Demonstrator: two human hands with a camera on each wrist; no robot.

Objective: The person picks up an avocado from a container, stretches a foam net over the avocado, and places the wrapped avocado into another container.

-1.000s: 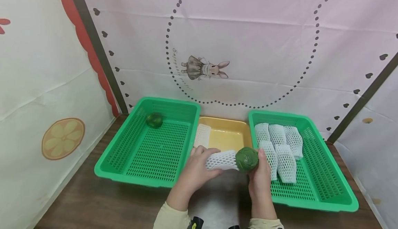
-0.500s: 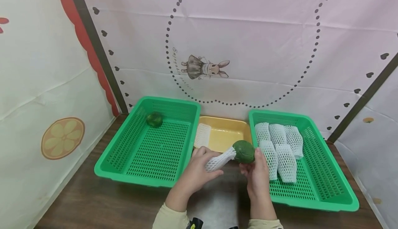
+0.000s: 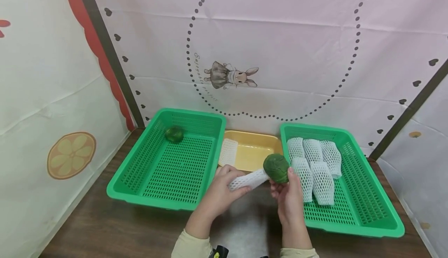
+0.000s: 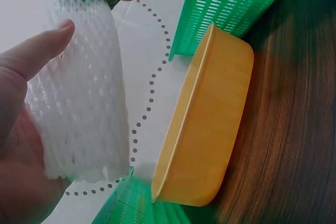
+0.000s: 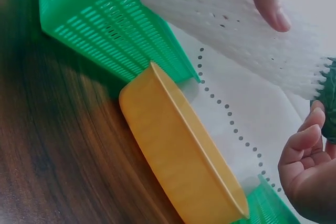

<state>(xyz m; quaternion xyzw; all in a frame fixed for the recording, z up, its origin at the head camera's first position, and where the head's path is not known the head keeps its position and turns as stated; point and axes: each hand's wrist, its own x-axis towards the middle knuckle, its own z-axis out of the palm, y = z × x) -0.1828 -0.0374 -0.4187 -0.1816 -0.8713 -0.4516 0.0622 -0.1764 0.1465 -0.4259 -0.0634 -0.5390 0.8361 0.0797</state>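
Observation:
My left hand (image 3: 222,192) grips a white foam net sleeve (image 4: 86,98), its thumb lying along the mesh in the left wrist view. My right hand (image 3: 290,201) holds a round, dark green fruit or vegetable (image 3: 276,168) with a wrinkled, shiny surface. The sleeve's fringed mouth meets the near side of the green piece, most of which is outside the mesh. In the right wrist view, the sleeve (image 5: 231,27) slants toward the green piece (image 5: 329,103), which is cut off by the frame edge.
On the left stands a green basket (image 3: 122,172) with one dark green piece (image 3: 174,134) inside. A yellow tray (image 3: 257,135) at the back middle holds flat white foam sleeves (image 3: 228,152). Several white-sleeved pieces (image 3: 322,182) lie in the right green basket (image 3: 381,195).
The green piece has moved up slightly and turned in my right hand. The sleeve dipped away at an angle, then levelled somewhat toward it. My left hand has barely moved.

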